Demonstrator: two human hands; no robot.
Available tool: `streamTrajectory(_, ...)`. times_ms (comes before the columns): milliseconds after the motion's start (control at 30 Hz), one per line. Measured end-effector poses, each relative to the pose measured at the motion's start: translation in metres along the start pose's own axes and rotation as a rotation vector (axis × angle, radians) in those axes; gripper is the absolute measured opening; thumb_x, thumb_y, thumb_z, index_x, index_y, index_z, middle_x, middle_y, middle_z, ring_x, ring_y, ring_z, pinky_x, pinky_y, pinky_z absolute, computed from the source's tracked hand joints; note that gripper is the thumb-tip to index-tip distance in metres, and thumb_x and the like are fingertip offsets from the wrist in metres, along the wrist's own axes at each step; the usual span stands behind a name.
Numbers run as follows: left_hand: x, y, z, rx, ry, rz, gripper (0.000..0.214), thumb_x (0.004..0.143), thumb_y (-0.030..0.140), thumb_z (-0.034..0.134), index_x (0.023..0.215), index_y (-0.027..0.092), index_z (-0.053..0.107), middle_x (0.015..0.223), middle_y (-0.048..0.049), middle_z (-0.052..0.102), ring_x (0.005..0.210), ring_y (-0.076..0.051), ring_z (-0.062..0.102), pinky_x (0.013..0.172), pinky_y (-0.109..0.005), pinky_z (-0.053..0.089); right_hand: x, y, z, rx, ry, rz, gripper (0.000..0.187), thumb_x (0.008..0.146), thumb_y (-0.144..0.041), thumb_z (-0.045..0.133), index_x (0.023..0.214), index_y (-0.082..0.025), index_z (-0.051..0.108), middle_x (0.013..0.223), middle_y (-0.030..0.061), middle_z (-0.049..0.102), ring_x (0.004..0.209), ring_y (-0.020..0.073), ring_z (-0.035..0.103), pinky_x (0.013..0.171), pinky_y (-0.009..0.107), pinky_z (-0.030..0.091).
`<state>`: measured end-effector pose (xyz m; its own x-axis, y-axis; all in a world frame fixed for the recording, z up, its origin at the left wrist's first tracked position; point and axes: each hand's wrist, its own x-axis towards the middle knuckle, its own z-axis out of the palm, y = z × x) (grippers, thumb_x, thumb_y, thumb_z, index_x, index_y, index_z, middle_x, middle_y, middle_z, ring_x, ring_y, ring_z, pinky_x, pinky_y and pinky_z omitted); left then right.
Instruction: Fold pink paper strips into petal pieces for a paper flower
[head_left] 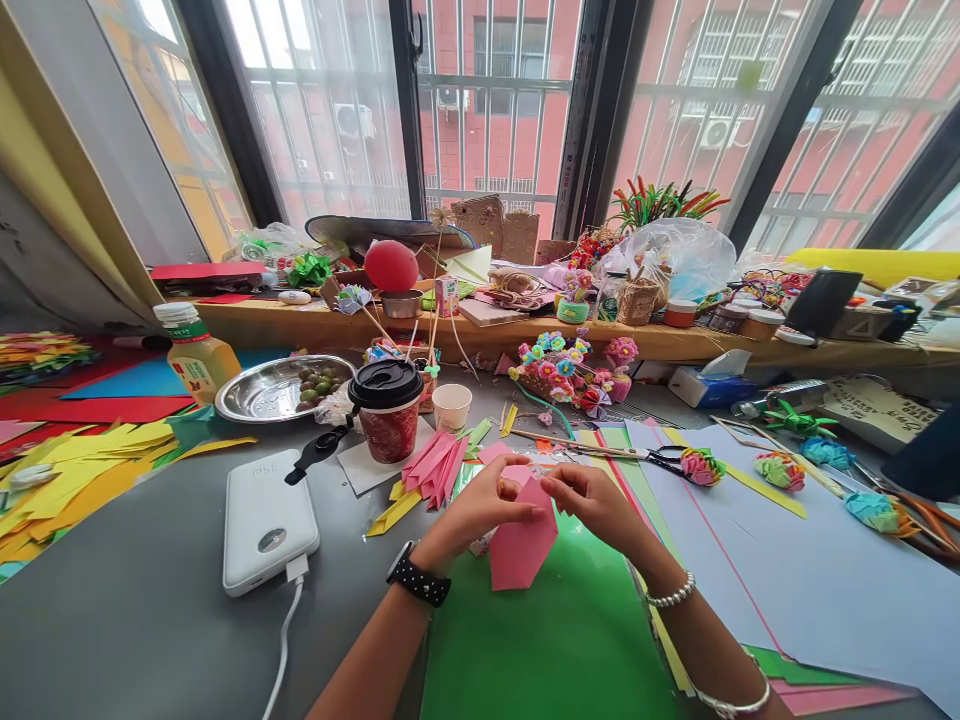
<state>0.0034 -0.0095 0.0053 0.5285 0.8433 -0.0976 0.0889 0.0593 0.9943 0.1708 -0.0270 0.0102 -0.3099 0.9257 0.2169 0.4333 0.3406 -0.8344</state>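
Your folded pink paper point(523, 555) is held up over the green sheet point(555, 650) on the counter point(135, 620). Your left hand point(484, 500) is nearly closed, thumb across the paper's front and fingers curled by its top; your right hand point(592, 500) pinches its upper right edge between thumb and fingertips. Expect it to be very light, flexible yet crisp along creases, easily dented or torn; grip lightly at folded edges, sparing the flat middle.
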Motion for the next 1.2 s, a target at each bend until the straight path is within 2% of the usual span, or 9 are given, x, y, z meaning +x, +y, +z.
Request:
streamTrajectory(100, 0.000, 0.000, 0.000, 0.015, -0.001, 0.008, 0.064, 0.054, 0.028, 0.068, 0.110, 0.017, 0.039, 0.053, 0.0077, 0.047, 0.051, -0.008, 0.048, 0.043, -0.016, 0.029, 0.000, 0.001, 0.000, 0.034, -0.025, 0.007, 0.022, 0.071, -0.036, 0.054, 0.066, -0.016, 0.058, 0.055, -0.0023, 0.050, 0.048, 0.0084, 0.040, 0.043, 0.019, 0.029)
streamTrajectory(200, 0.001, 0.001, -0.001, 0.004, 0.046, -0.022, 0.063, 0.055, 0.028, 0.068, 0.110, 0.018, 0.040, 0.057, 0.0048, 0.052, 0.052, -0.010, 0.051, 0.044, -0.017, 0.033, 0.001, 0.004, 0.000, 0.097, 0.082, 0.024, 0.019, 0.070, -0.034, 0.055, 0.066, -0.016, 0.060, 0.058, -0.0005, 0.056, 0.051, 0.0099, 0.046, 0.046, 0.020, 0.034)
streamTrajectory(333, 0.005, 0.003, -0.005, -0.113, 0.191, -0.004, 0.068, 0.055, 0.029, 0.069, 0.113, 0.016, 0.037, 0.086, -0.0091, 0.060, 0.073, -0.018, 0.058, 0.059, -0.025, 0.043, 0.003, 0.008, -0.004, 0.274, 0.347, 0.112, 0.022, 0.069, -0.037, 0.056, 0.068, -0.015, 0.057, 0.053, -0.0015, 0.055, 0.046, 0.0095, 0.047, 0.044, 0.020, 0.036)
streamTrajectory(467, 0.007, 0.004, -0.005, -0.239, 0.339, 0.036, 0.069, 0.055, 0.028, 0.070, 0.114, 0.015, 0.037, 0.109, -0.0152, 0.052, 0.096, -0.021, 0.052, 0.077, -0.030, 0.041, 0.004, 0.008, -0.005, 0.513, 0.426, 0.185, 0.024, 0.065, -0.037, 0.061, 0.070, -0.015, 0.054, 0.056, 0.0011, 0.061, 0.046, 0.0093, 0.052, 0.045, 0.020, 0.041)
streamTrajectory(600, 0.005, 0.005, 0.002, -0.227, 0.195, 0.036, 0.045, 0.059, 0.031, 0.067, 0.098, 0.014, 0.054, 0.103, -0.0124, 0.058, 0.095, -0.022, 0.053, 0.078, -0.031, 0.041, 0.003, 0.002, 0.001, 0.648, 0.386, 0.208, 0.025, 0.064, -0.037, 0.062, 0.072, -0.014, 0.055, 0.063, 0.0035, 0.065, 0.053, 0.0104, 0.058, 0.051, 0.020, 0.046)
streamTrajectory(700, 0.004, 0.005, 0.007, -0.233, 0.141, 0.098, 0.031, 0.065, 0.034, 0.061, 0.088, 0.013, 0.061, 0.093, -0.0099, 0.063, 0.090, -0.021, 0.055, 0.080, -0.031, 0.040, 0.001, -0.003, 0.009, 0.686, 0.283, 0.212, 0.026, 0.066, -0.038, 0.060, 0.075, -0.014, 0.056, 0.068, 0.0047, 0.066, 0.057, 0.0122, 0.061, 0.054, 0.022, 0.047)
streamTrajectory(900, 0.004, 0.006, 0.010, -0.301, 0.230, 0.147, 0.029, 0.065, 0.035, 0.061, 0.080, 0.010, 0.064, 0.079, -0.0079, 0.066, 0.080, -0.020, 0.058, 0.077, -0.031, 0.042, 0.001, -0.006, 0.015, 0.595, 0.129, 0.208, 0.030, 0.069, -0.042, 0.055, 0.077, -0.013, 0.058, 0.072, 0.0074, 0.066, 0.060, 0.0154, 0.062, 0.058, 0.027, 0.049)
streamTrajectory(1100, 0.004, 0.007, 0.007, -0.273, 0.298, 0.129, 0.025, 0.063, 0.033, 0.062, 0.073, 0.010, 0.064, 0.070, -0.0056, 0.064, 0.067, -0.015, 0.058, 0.069, -0.028, 0.044, 0.003, 0.002, 0.006, 0.319, 0.341, 0.068, 0.029, 0.077, -0.041, 0.045, 0.087, -0.015, 0.055, 0.077, 0.0079, 0.064, 0.065, 0.0163, 0.060, 0.057, 0.027, 0.048)
streamTrajectory(1200, 0.004, 0.007, 0.006, -0.240, 0.285, 0.140, 0.024, 0.063, 0.032, 0.062, 0.076, 0.010, 0.063, 0.072, -0.0054, 0.063, 0.068, -0.015, 0.057, 0.068, -0.027, 0.044, 0.001, 0.001, -0.002, 0.115, 0.321, -0.073, 0.026, 0.076, -0.029, 0.049, 0.100, -0.020, 0.051, 0.091, 0.0069, 0.060, 0.080, 0.0170, 0.057, 0.064, 0.029, 0.048)
